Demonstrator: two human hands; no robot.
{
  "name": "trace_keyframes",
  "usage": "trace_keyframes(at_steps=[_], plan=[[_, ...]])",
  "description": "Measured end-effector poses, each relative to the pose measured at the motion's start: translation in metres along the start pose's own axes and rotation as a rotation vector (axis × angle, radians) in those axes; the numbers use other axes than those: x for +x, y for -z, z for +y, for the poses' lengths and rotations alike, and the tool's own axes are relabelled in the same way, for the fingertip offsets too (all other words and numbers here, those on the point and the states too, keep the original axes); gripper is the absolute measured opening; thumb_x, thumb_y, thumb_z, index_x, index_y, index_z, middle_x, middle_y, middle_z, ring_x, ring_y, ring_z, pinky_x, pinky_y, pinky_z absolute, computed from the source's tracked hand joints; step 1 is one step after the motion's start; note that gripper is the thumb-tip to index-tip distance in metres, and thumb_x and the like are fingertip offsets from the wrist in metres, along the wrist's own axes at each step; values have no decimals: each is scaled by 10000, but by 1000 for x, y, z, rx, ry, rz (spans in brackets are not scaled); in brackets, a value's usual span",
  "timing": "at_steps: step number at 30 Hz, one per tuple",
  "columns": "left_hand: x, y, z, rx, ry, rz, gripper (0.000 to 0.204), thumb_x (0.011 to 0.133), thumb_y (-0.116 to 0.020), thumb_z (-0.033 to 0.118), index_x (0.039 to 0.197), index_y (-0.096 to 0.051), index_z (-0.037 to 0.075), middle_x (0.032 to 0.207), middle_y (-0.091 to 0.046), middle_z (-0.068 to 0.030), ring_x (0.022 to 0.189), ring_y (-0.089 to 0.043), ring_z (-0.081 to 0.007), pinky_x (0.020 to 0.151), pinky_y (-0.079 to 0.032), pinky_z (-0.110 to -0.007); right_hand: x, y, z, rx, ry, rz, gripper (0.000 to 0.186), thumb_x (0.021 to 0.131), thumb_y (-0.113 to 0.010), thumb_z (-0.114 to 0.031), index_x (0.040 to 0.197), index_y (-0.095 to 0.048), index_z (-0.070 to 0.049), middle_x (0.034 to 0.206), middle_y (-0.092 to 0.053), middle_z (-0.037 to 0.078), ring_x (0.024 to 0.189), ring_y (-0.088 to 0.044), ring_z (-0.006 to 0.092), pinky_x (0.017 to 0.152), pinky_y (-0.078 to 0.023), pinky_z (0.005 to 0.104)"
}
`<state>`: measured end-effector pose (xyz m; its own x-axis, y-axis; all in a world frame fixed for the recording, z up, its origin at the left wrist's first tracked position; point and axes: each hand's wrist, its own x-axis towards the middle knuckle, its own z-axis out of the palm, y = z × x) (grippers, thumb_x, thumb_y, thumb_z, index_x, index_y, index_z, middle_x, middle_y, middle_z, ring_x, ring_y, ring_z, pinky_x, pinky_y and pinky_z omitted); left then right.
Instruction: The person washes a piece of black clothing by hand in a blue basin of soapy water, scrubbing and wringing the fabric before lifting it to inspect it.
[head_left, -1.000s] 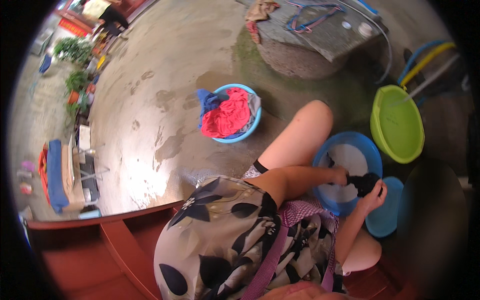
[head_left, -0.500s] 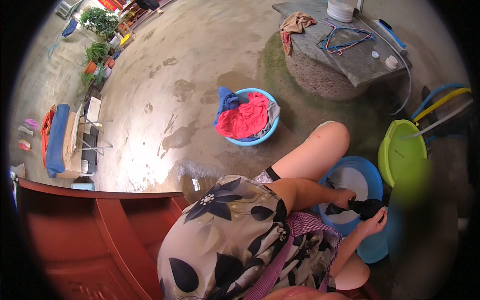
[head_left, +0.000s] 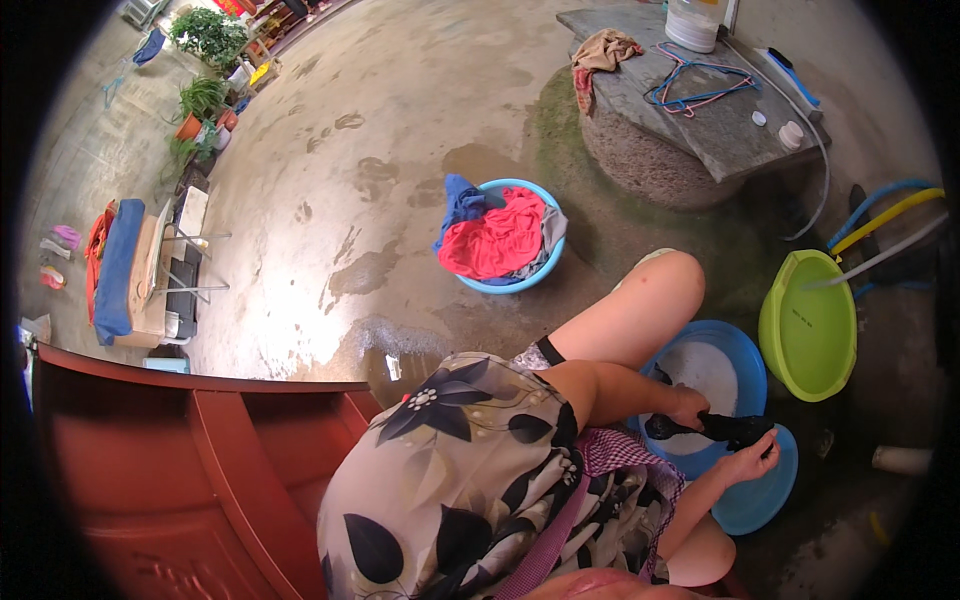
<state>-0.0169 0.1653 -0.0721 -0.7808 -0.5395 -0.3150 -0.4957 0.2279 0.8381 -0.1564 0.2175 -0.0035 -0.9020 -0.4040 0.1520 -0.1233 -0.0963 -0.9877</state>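
Observation:
A black sock (head_left: 733,430) is stretched between my two hands above a blue basin (head_left: 753,360) of whitish, sudsy water. My left hand (head_left: 688,408) is closed round its middle, and a dark end hangs out on the left side of the fist. At the other end, my right hand (head_left: 752,460) pinches the cloth between thumb and fingers. More dark cloth (head_left: 661,374) shows at the basin's left inner wall. Below my right hand stands a second, lighter blue basin (head_left: 768,498), partly hidden by that hand and forearm.
A lime green basin (head_left: 808,325) leans at the right, near several hoses (head_left: 890,222). Ahead, a light blue tub (head_left: 545,270) holds red, blue and grey clothes (head_left: 500,235). Farther off, a stone slab (head_left: 660,110) bears hangers (head_left: 700,85), a rag (head_left: 603,50) and a white bucket (head_left: 692,28).
The sock has gone from bunched near my right hand to drawn out longer between both hands. A blurred dark shape at the right edge is gone. The view has shifted slightly.

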Motion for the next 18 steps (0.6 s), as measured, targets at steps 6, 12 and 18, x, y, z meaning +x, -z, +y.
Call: trace_keyframes(at_steps=[6, 12, 18], plan=[[5, -4, -6, 44, 0, 46, 419, 755, -583, 401, 975, -611, 45, 938, -609, -184, 899, -576, -345, 783, -444, -402, 10, 7, 7, -467, 331, -90, 254, 805, -653, -233, 834, -573, 6, 987, -509, 145, 951, -459, 252, 848, -382, 352], [13, -15, -23, 82, 15, -27, 531, 825, -471, 465, 928, -619, -34, 907, -602, -236, 874, -579, -368, 789, -439, -419, 16, 14, 38, -965, 450, -696, 474, 814, -612, -309, 1189, -452, -68, 1291, -337, 236, 1209, -309, 379, 973, -278, 440], [11, -9, -20, -9, 108, 55, 603, 876, -346, 491, 839, -640, -35, 830, -612, -251, 791, -596, -383, 745, -451, -446, -4, 10, 40, -707, -97, -1203, 501, 827, -588, -220, 1265, -394, -73, 1218, -461, 156, 1053, -472, 280, 880, -390, 351]])
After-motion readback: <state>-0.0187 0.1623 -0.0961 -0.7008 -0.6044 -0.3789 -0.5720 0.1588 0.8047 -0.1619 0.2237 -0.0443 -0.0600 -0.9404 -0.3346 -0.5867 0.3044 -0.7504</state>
